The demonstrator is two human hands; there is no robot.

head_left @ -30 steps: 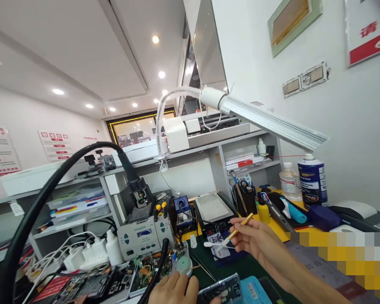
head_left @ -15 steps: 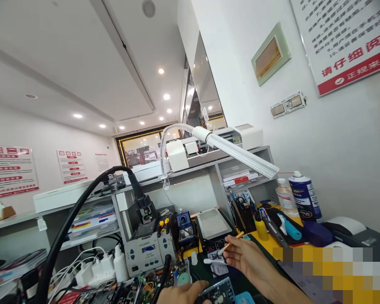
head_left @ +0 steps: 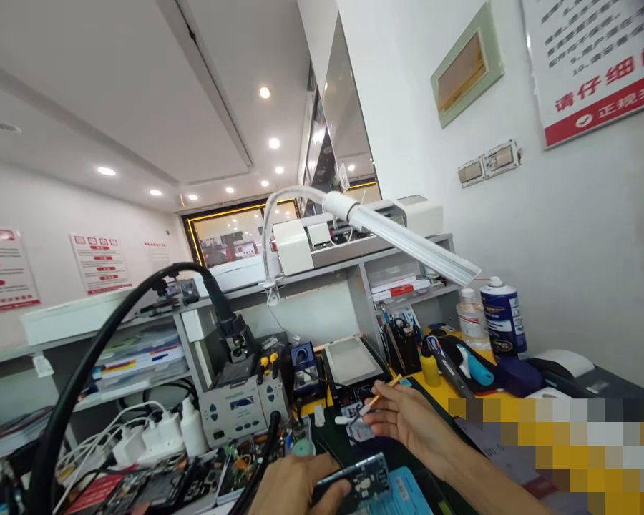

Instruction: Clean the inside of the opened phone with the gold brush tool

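My right hand (head_left: 408, 420) holds a thin gold-handled brush (head_left: 382, 390) and a white cotton swab (head_left: 348, 419) between its fingers, above the dark green mat (head_left: 408, 458). My left hand (head_left: 293, 486) grips an opened phone (head_left: 362, 481) at the bottom edge, its circuit side facing up. The two hands are a short way apart, with the right one higher and further back.
A grey soldering station (head_left: 241, 408) with a thick black hose (head_left: 86, 365) stands left of centre. Behind are a small hot plate (head_left: 351, 361), a white desk lamp (head_left: 402, 239), bottles (head_left: 501, 318), a tool holder (head_left: 402, 343), white chargers (head_left: 150, 433) and a printer (head_left: 584, 372).
The view tilted up and then settled slightly lower. My left hand has lifted the phone more into view. My right hand stays in place with the brush and swab.
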